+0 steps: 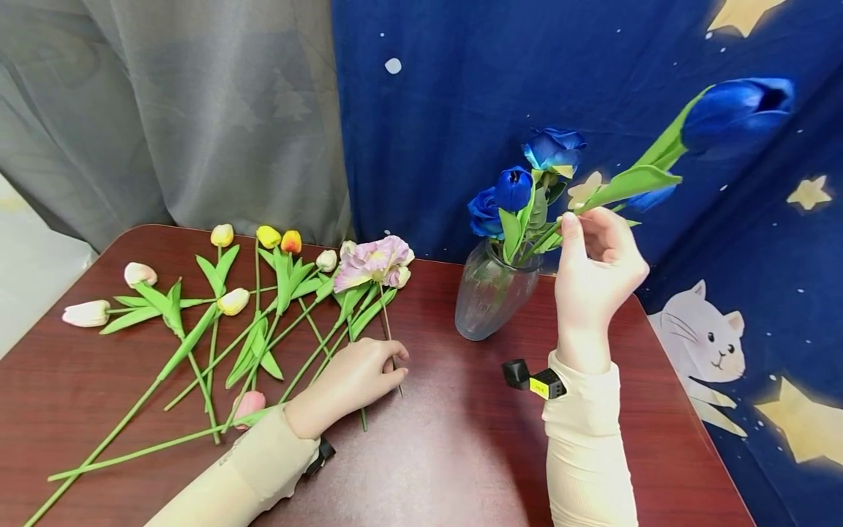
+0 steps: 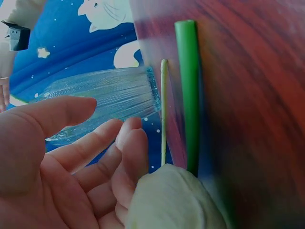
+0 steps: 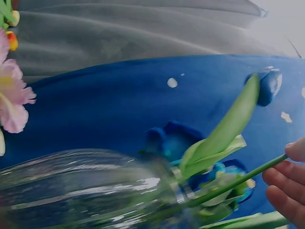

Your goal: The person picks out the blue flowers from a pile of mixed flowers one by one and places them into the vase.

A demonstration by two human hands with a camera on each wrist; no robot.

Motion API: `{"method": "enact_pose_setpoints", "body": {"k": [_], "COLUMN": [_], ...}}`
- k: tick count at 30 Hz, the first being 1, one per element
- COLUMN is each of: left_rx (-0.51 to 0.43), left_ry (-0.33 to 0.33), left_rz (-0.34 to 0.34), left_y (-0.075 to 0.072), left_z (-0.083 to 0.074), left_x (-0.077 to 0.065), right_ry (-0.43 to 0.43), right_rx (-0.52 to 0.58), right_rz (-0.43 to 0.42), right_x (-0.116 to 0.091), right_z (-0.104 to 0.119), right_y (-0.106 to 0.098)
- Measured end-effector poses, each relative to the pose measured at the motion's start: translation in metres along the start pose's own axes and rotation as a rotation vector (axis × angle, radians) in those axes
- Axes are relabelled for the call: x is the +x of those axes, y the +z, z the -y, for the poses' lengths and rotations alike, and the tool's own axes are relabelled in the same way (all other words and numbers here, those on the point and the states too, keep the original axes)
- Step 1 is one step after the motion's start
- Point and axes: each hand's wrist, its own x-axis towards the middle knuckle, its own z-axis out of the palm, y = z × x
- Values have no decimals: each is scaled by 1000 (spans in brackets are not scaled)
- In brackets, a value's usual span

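Note:
My right hand (image 1: 596, 256) pinches the green stem of a large blue tulip (image 1: 731, 117) between thumb and fingers, above and right of the ribbed glass vase (image 1: 474, 300). In the right wrist view, the pinched stem (image 3: 257, 170) slants down to the vase mouth. Blue roses (image 1: 555, 148) and another blue tulip (image 1: 514, 189) stand in the vase. My left hand (image 1: 358, 377) rests low over the table beside thin stems, its fingers loosely bent and holding nothing. A pink-lilac ruffled flower (image 1: 374, 262) lies just beyond it, its thin stem reaching to that hand.
White, yellow and orange tulips (image 1: 268, 236) lie with crossing stems over the left of the brown table (image 1: 421, 439). A pink tulip (image 1: 249, 407) lies near the left forearm. Grey curtain (image 1: 230, 110) and blue star-patterned cloth (image 1: 428, 146) hang behind the table.

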Motion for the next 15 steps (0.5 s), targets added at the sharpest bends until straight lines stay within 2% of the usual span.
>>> {"method": "enact_pose_setpoints", "body": {"k": [6, 15], "left_rx": [-3, 26], "left_ry": [-13, -24], "left_rz": [1, 12], "left_y": [2, 4], "left_z": [1, 3], "left_x": [1, 2], "right_ry": [58, 71], "right_rx": [-63, -154], "right_rz": [40, 96], "right_x": [-8, -15], "right_z": [-16, -27], "right_y": [0, 1]}}
